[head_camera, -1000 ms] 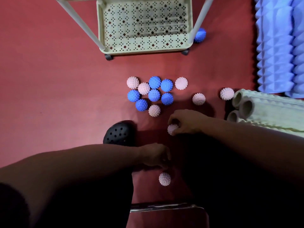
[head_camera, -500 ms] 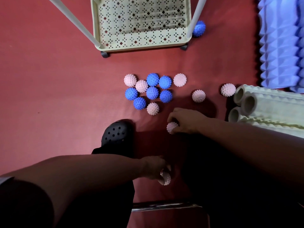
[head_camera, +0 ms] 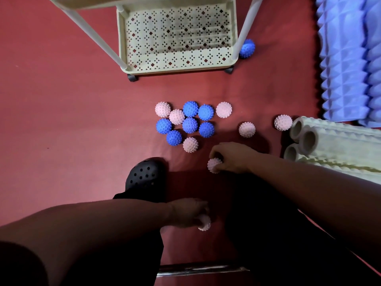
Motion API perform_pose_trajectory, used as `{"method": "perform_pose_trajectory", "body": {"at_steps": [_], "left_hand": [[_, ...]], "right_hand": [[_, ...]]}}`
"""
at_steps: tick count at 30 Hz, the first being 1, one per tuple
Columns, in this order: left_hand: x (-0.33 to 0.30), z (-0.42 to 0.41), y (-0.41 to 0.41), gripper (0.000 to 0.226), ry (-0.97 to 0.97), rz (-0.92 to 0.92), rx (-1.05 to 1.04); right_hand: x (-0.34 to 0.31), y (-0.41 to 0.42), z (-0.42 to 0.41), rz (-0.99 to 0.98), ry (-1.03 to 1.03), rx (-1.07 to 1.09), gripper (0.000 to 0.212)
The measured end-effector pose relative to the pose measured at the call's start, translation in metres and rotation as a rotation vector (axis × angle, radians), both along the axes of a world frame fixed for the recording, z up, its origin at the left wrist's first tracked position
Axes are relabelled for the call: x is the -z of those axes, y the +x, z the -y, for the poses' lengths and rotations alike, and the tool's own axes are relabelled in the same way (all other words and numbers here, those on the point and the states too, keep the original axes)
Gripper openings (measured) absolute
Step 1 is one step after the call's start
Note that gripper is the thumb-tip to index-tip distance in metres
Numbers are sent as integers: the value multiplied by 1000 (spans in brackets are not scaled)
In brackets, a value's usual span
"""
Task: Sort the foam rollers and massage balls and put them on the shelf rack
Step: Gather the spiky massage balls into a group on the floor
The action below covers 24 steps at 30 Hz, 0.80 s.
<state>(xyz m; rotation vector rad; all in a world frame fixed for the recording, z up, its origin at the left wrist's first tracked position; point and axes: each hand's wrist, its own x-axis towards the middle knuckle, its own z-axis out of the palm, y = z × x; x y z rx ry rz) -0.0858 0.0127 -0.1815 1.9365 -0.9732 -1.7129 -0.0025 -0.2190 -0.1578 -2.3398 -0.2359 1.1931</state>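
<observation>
On the red floor lies a cluster of spiky massage balls, several blue (head_camera: 190,109) and several pink (head_camera: 176,116). My right hand (head_camera: 231,156) grips a pink ball (head_camera: 214,165) just below the cluster. Nearer to me, my left hand (head_camera: 186,212) is closed over another pink ball (head_camera: 204,222) on the floor. Two more pink balls (head_camera: 247,129) lie to the right, one (head_camera: 283,122) against the cream foam rollers (head_camera: 329,139). The cream shelf rack (head_camera: 177,67) stands at the top, its perforated bottom tray bare. Purple foam rollers (head_camera: 348,58) lie at the far right.
A lone blue ball (head_camera: 246,48) sits behind the rack's right leg. My black perforated shoe (head_camera: 145,178) is planted left of my right hand. A metal bar (head_camera: 202,269) crosses the floor near the bottom edge. The rack stands on small dark wheels (head_camera: 132,77).
My left hand has moved down and closed over the near pink ball that lay free a second ago. My right hand has kept hold of its pink ball.
</observation>
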Motion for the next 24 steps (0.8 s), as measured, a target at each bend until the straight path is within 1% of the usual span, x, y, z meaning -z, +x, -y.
{"method": "perform_pose_trajectory", "body": {"at_steps": [1,3,7,9,11,13,14,16,19,22,24], "left_hand": [[-2,1,9,39,-3,30,-51],[-9,0,29,39,-13,66,-218],[-24,0,68,41,-11,50,-608],[-31,2,88,37,-55,86,-759],[-38,5,109,35,-115,134,-897],[-44,11,130,34,-206,111,-1078],[-46,15,142,29,-241,126,-1143],[-48,22,170,21,-280,243,-1206],[-46,22,216,23,-232,400,-1251],[-40,16,250,25,-105,520,-1188],[-34,14,263,29,-26,557,-1136]], "right_hand": [[-1,3,3,5,1,26,39],[-2,8,10,22,-1,102,38],[-4,17,21,35,-5,297,41],[-3,21,24,43,-26,392,44],[-4,24,24,48,-34,484,41],[-5,26,20,47,-36,508,37],[-6,27,17,39,-41,503,36],[-6,28,12,29,-45,507,35],[-4,28,7,23,-65,517,33],[-4,31,6,11,-81,524,33],[-4,32,8,16,-94,525,31]]}}
